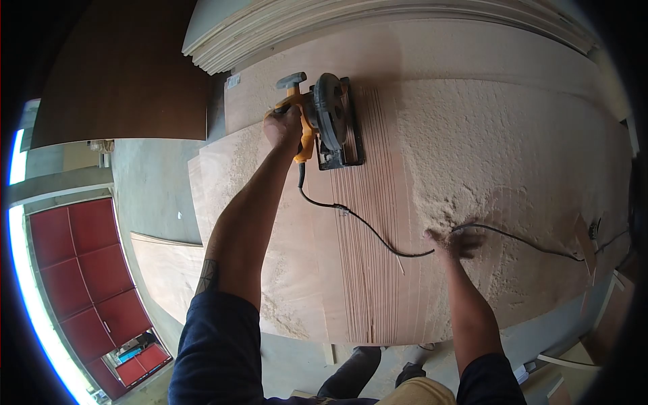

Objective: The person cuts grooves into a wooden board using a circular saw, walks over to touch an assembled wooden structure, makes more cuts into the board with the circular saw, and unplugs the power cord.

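My left hand (283, 126) is wrapped around the rear handle of a yellow and black circular saw (329, 111). The saw stands on its base plate on a large plywood sheet (283, 223), beside a band of many parallel cut lines (364, 223). From the saw's handle a black power cord (368, 229) curves over the sheet to my right hand (453, 243). There the cord passes through or under the hand, with the fingers partly blurred and some of them spread. Loose sawdust (459, 162) lies thickly around and beyond this hand.
A stack of sheets (270, 30) rises along the far side. At left are a dark brown panel (128, 81), grey floor (152, 182) and red doors (94, 283). Another person's legs (351, 371) show below the near edge. Scrap wood (574, 364) lies at lower right.
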{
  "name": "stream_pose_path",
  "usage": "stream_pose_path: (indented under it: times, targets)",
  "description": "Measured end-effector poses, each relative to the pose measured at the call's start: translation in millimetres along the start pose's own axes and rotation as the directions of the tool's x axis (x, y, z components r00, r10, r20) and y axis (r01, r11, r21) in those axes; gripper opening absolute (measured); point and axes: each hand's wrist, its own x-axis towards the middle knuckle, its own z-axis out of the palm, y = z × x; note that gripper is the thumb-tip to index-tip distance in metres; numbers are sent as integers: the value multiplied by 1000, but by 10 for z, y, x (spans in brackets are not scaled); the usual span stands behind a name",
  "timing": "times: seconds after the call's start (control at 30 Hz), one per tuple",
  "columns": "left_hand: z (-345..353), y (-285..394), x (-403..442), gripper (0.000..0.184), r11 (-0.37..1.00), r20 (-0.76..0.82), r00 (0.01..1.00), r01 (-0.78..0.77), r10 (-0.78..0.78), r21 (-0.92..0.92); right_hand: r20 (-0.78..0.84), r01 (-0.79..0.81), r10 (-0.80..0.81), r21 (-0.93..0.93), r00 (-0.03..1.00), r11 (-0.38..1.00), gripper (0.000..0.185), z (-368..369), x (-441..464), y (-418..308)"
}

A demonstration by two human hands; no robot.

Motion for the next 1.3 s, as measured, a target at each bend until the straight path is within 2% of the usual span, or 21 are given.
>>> stream_pose_path:
  times: [0.13, 0.3, 0.4, 0.6, 0.7, 0.73, 0.77, 0.83, 0.9, 0.97, 1.0, 1.03, 1.1, 1.13, 1.17, 1.2, 1.3]
  targets:
    - [129, 129, 263, 40, 998, -48, 999, 4, -1, 65, 24, -21, 21, 31, 1000, 999, 131, -63, -53, -16]
    - [292, 197, 639, 40, 1000, -13, 1000, 22, -22, -8, 81, -79, 71, 94, 994, 992, 153, -156, -77, -96]
    - [354, 316, 762, 38, 997, -10, 999, 47, -48, -59, 34, -285, 297, -198, 954, 938, 146, -668, -344, -746]
    - [422, 467, 916, 28, 957, 9, 995, 100, -101, -271, -9, -185, 185, -85, 983, 979, 151, -384, -234, -360]
    - [262, 417, 867, 27, 960, -16, 990, 132, -140, -246, -28, -164, 162, -74, 986, 984, 153, -379, -224, -363]
    - [238, 310, 936, 24, 936, 22, 994, 109, -108, -334, -31, -160, 158, -70, 987, 985, 154, -394, -231, -384]
    - [187, 261, 940, 24, 937, 21, 994, 109, -108, -331, -36, -160, 158, -71, 987, 985, 155, -407, -244, -402]
    - [22, 143, 874, 22, 865, -12, 979, 175, -204, -470, -28, -167, 165, -78, 986, 983, 157, -503, -289, -503]
    - [-184, -31, 769, 20, 827, -52, 967, 184, -248, -531, 10, -179, 181, -86, 983, 980, 156, -494, -307, -510]
    - [-385, -278, 623, 18, 740, -104, 938, 188, -329, -645, -77, 25, -27, -17, 997, 1000, 144, -230, -170, -207]
    - [-495, -472, 570, 17, 669, -78, 902, 254, -424, -699, -125, 130, -128, 10, 984, 991, 138, -78, -57, -2]
    - [-641, -635, 430, 16, 636, -86, 878, 270, -471, -722, -116, 134, -133, 4, 984, 991, 138, 116, 169, 299]
    - [-1018, -1115, 156, 17, 570, -21, 865, 312, -502, -760, -27, 66, -67, -32, 997, 997, 133, 43, 140, 235]
    - [-1258, -1394, -53, 17, 568, 21, 896, 299, -444, -767, 28, 34, -33, -60, 999, 998, 131, -10, 87, 151]
    - [-1480, -1682, -283, 13, 537, 45, 890, 313, -453, -784, 77, 4, 4, -93, 997, 996, 130, -79, 25, 56]
    - [-1701, -1883, -555, 10, 458, 111, 904, 311, -412, -833, 115, -16, 30, -118, 993, 993, 130, -129, 12, -7]
    - [-2336, -2477, -1406, 13, 468, 115, 872, 362, -476, -806, 270, -59, 74, -63, 960, 996, 133, -355, -81, -209]
